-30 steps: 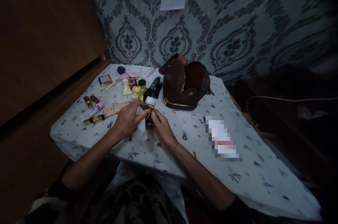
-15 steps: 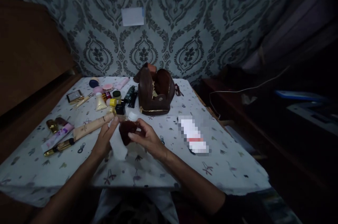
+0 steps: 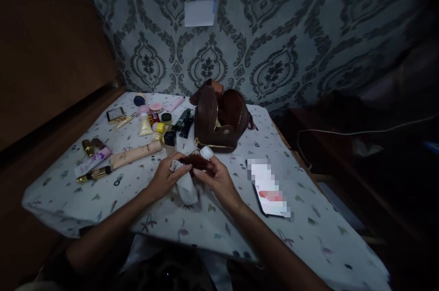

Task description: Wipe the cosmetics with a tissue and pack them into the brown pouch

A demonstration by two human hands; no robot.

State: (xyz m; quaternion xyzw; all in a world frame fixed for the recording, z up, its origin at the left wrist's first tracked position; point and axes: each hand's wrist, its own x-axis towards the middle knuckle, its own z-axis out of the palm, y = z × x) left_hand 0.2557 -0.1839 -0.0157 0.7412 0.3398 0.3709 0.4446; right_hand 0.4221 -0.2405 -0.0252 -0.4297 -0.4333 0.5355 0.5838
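A single camera, worn on the person's head, gives the whole scene from behind and above the near edge of the table (image 3: 305,236). It faces forward and down, over the forearms, which enter from the bottom of the frame, with the lap (image 3: 164,266) just below. The left hand (image 3: 163,177), right hand (image 3: 221,181) and bottle (image 3: 198,161) are near the lens and just below centre. The bag (image 3: 212,121) stands farther off, and the patterned wall (image 3: 291,16) closes the view behind the table. A cabinet (image 3: 51,62) fills the left side; the right side falls into darkness. The view is wide, taking in most of the tabletop.
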